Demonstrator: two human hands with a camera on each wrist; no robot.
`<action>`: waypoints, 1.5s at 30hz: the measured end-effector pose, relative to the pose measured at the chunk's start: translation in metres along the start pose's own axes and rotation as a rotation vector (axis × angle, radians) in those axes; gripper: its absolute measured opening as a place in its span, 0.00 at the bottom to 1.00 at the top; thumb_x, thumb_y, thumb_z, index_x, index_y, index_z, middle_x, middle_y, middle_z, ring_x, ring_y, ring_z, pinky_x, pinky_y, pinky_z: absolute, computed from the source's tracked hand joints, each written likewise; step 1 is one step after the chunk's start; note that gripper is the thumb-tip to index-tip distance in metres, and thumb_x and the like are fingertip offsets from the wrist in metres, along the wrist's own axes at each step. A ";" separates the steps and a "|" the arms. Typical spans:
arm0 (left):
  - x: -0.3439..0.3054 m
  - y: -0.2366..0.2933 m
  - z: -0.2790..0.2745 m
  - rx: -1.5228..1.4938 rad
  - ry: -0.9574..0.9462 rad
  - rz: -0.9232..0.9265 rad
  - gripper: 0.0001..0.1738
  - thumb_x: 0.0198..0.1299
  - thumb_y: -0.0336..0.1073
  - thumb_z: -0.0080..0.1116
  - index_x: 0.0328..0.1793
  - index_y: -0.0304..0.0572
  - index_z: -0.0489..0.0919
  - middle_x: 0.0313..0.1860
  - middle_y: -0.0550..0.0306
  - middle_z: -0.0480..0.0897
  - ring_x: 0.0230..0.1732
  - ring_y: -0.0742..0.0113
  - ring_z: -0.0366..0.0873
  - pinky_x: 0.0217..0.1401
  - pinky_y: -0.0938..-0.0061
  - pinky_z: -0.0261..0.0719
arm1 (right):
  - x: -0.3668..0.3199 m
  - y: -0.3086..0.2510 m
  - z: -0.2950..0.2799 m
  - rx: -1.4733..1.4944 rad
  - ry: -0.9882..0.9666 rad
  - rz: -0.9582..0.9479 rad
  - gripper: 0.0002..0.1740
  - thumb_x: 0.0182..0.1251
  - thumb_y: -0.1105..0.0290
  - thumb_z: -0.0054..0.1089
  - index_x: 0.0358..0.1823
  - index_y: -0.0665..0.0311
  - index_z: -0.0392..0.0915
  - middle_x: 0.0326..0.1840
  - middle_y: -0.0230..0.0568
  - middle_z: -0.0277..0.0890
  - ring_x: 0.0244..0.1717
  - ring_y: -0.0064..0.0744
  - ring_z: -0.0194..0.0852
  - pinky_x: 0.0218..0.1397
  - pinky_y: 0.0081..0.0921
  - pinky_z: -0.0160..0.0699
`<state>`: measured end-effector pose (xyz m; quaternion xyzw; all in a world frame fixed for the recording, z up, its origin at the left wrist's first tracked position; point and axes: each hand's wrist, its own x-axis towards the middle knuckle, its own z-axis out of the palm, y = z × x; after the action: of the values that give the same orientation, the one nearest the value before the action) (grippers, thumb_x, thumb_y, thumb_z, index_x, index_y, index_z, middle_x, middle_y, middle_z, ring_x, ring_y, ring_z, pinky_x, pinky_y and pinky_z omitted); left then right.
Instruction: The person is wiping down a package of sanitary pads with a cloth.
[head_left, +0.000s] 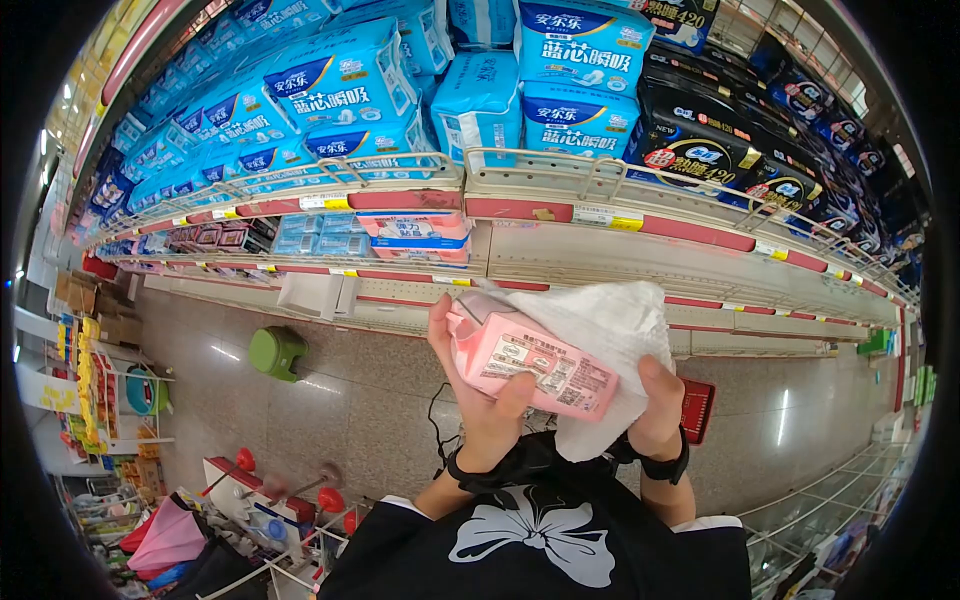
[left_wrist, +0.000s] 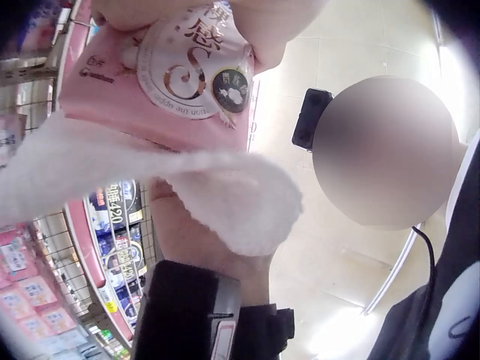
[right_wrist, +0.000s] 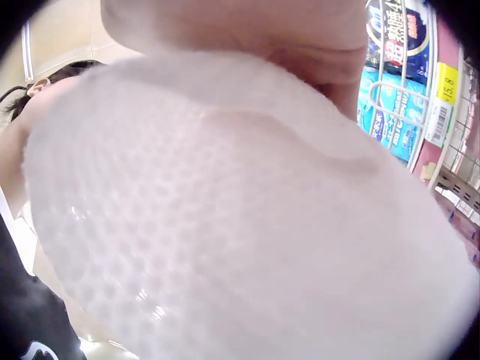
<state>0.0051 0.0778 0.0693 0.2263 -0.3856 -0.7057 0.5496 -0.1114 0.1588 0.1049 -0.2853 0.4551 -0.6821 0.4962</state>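
Note:
My left hand [head_left: 488, 420] grips a pink soft pack [head_left: 470, 350] with its thumb over the printed back panel. In the left wrist view the front of the pack [left_wrist: 112, 101] shows a large ornate "S" on a white oval. My right hand [head_left: 655, 412] holds a white, textured cloth [head_left: 625, 315], thumb on top of it. The cloth lies against the far right side of the pack and hangs down between the hands. Close up in the right wrist view, the dimpled cloth [right_wrist: 187, 217] covers most of the picture and hides the right fingers.
A shelf in front carries blue packs [head_left: 575, 60] and black packs [head_left: 690, 130] behind a wire rail [head_left: 560, 165]. Below it are lower shelves [head_left: 560, 255]. A green stool [head_left: 277, 353] and a red basket [head_left: 697, 410] stand on the floor. Umbrellas [head_left: 170, 535] lie at lower left.

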 end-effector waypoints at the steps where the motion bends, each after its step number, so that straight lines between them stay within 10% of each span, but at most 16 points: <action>1: 0.000 0.000 0.001 -0.016 0.007 -0.001 0.54 0.42 0.37 0.66 0.69 0.45 0.40 0.55 0.52 0.60 0.52 0.67 0.65 0.53 0.75 0.67 | 0.001 -0.001 0.000 -0.037 -0.022 0.008 0.37 0.60 0.52 0.41 0.63 0.73 0.53 0.61 0.49 0.60 0.61 0.38 0.60 0.62 0.30 0.58; 23: 0.001 -0.006 -0.008 0.159 -0.102 0.017 0.61 0.38 0.47 0.72 0.68 0.43 0.37 0.57 0.50 0.56 0.56 0.63 0.62 0.56 0.70 0.64 | 0.019 0.011 -0.005 -0.380 -0.014 -0.068 0.27 0.71 0.55 0.26 0.46 0.73 0.69 0.37 0.60 0.69 0.36 0.52 0.64 0.46 0.36 0.60; 27: 0.002 -0.005 -0.009 0.110 -0.180 0.001 0.64 0.34 0.41 0.74 0.68 0.46 0.36 0.58 0.50 0.55 0.57 0.62 0.63 0.56 0.69 0.66 | 0.020 0.015 -0.006 -0.414 0.021 -0.161 0.26 0.71 0.56 0.26 0.46 0.72 0.69 0.38 0.60 0.69 0.37 0.52 0.64 0.46 0.36 0.60; 29: 0.003 -0.004 -0.009 0.150 -0.234 0.019 0.64 0.32 0.37 0.75 0.68 0.46 0.35 0.58 0.50 0.55 0.57 0.61 0.63 0.57 0.68 0.66 | 0.020 0.006 -0.010 -0.392 -0.007 0.013 0.31 0.67 0.53 0.32 0.58 0.74 0.60 0.55 0.48 0.67 0.55 0.33 0.67 0.59 0.26 0.61; 36: 0.002 0.000 0.006 0.069 -0.393 -0.176 0.60 0.29 0.20 0.71 0.64 0.51 0.39 0.59 0.50 0.53 0.61 0.59 0.61 0.59 0.64 0.69 | 0.021 0.004 -0.015 -0.234 0.181 0.029 0.30 0.68 0.52 0.32 0.57 0.73 0.61 0.54 0.48 0.68 0.53 0.35 0.70 0.57 0.28 0.67; 38: 0.002 -0.002 0.007 0.038 -0.422 -0.215 0.59 0.29 0.18 0.71 0.63 0.52 0.41 0.59 0.50 0.53 0.61 0.59 0.60 0.58 0.63 0.70 | 0.023 -0.002 -0.010 -0.087 0.224 -0.065 0.29 0.70 0.53 0.31 0.46 0.76 0.70 0.40 0.45 0.76 0.40 0.27 0.72 0.47 0.24 0.68; 45: -0.001 -0.008 0.005 0.127 -0.395 -0.182 0.55 0.30 0.19 0.72 0.60 0.51 0.44 0.57 0.51 0.54 0.61 0.60 0.61 0.56 0.65 0.71 | 0.017 -0.014 -0.010 -0.122 0.215 -0.047 0.28 0.68 0.55 0.33 0.56 0.74 0.62 0.53 0.48 0.69 0.50 0.33 0.72 0.54 0.26 0.71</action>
<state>-0.0032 0.0809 0.0653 0.1515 -0.5076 -0.7572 0.3822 -0.1317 0.1479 0.1118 -0.2508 0.5394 -0.6912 0.4102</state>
